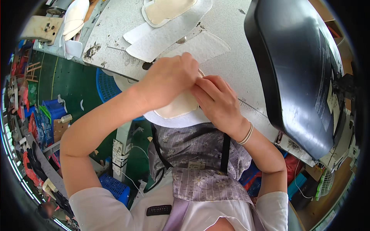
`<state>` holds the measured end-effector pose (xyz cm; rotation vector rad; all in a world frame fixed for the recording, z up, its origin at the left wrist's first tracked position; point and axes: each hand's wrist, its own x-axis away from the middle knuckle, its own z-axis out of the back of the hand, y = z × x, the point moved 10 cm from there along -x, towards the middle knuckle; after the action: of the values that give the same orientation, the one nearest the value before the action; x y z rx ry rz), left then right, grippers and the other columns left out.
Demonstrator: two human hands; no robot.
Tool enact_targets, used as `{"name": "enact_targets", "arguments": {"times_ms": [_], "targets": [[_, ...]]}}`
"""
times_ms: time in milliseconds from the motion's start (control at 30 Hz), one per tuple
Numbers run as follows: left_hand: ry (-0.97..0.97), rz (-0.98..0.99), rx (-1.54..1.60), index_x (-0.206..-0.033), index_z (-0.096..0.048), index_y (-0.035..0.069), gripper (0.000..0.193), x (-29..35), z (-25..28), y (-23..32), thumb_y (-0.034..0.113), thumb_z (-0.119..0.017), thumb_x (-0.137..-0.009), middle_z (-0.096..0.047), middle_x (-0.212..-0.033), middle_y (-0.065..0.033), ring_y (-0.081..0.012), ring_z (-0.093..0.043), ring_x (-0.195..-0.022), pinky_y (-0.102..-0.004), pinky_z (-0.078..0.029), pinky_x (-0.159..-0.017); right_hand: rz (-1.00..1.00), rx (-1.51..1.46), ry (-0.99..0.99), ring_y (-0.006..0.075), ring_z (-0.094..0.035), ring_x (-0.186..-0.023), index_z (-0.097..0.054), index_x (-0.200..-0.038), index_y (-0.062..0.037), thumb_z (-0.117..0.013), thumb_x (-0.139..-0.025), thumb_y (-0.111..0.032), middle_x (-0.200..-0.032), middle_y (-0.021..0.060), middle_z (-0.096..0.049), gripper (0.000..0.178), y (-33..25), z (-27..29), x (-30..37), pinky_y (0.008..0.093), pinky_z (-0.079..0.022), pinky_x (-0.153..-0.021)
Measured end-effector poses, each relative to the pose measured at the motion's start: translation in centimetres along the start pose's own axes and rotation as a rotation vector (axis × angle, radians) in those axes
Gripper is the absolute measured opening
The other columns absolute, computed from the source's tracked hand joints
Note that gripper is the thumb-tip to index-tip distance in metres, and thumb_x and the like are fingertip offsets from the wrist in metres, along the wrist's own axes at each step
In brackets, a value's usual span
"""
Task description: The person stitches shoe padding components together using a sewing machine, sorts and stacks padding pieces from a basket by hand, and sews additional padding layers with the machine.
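Stained worktable [227, 34], green floor [77, 86]; fingers [218, 83] on cream piece [177, 107].

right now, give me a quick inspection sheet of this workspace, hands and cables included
surface: pale grey tabletop with ruler markings and dark worn patches near its edge
job's things: cream piece on a white piece, under the hands, reaching past the near edge
clutter: more white and cream pieces farther back; others at far left
hands: left hand and right hand meet over the cream piece; fingertips partly hidden, grip unclear
cables: thin white one below the table; another at lower right
surroundings: large black housing at right, blue basket, green floor
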<state>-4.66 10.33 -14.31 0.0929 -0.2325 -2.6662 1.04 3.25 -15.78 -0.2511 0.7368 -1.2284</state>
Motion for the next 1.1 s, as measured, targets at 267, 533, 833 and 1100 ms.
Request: {"name": "enact_targets", "arguments": {"times_ms": [267, 533, 833, 1100], "targets": [[0.121, -0.118, 0.074, -0.094, -0.060, 0.005, 0.013, 0.7, 1.2, -0.5, 0.009, -0.066, -0.083, -0.059, -0.090, -0.0086, -0.0272, -0.068, -0.080, -0.0386, -0.056, -0.067, -0.008, -0.025, 0.033, 0.0255, -0.066, -0.097, -0.072, -0.107, -0.0002, -0.074, -0.071, -0.001, -0.112, 0.0067, -0.067, 0.035, 0.0, -0.1, -0.4, 0.0363, -0.058, -0.083], [0.207, 0.010, 0.279, -0.092, -0.061, 0.003, 0.014, 0.3, 0.9, -2.6, 0.015, -0.066, -0.087, -0.063, -0.094, -0.0110, -0.0303, -0.068, -0.081, -0.0386, -0.055, -0.066, -0.002, 0.015, -0.013, 0.0250, -0.065, -0.098, -0.071, -0.109, -0.0010, -0.074, -0.070, -0.002, -0.114, 0.0056, -0.066, 0.039, 0.1, -0.3, -0.1, 0.0361, -0.057, -0.084], [0.029, -0.458, -0.210, -0.090, -0.059, 0.005, 0.014, -0.5, -1.0, 1.7, 0.012, -0.068, -0.081, -0.059, -0.087, -0.0078, -0.0262, -0.067, -0.080, -0.0392, -0.055, -0.065, 0.016, -0.010, 0.032, 0.0256, -0.065, -0.097, -0.071, -0.110, -0.0003, -0.074, -0.071, -0.002, -0.114, 0.0059, -0.066, 0.039, -0.2, 0.2, -0.2, 0.0364, -0.057, -0.084], [0.126, -0.503, -0.046, -0.081, -0.062, 0.005, 0.009, -0.6, 1.8, 1.0, 0.013, -0.066, -0.080, -0.060, -0.086, -0.0042, -0.0198, -0.065, -0.076, -0.0335, -0.055, -0.064, -0.035, 0.003, -0.043, 0.0253, -0.065, -0.096, -0.072, -0.107, -0.0001, -0.074, -0.071, -0.001, -0.109, 0.0064, -0.066, 0.036, 0.5, -0.7, 0.0, 0.0359, -0.057, -0.083]]}}
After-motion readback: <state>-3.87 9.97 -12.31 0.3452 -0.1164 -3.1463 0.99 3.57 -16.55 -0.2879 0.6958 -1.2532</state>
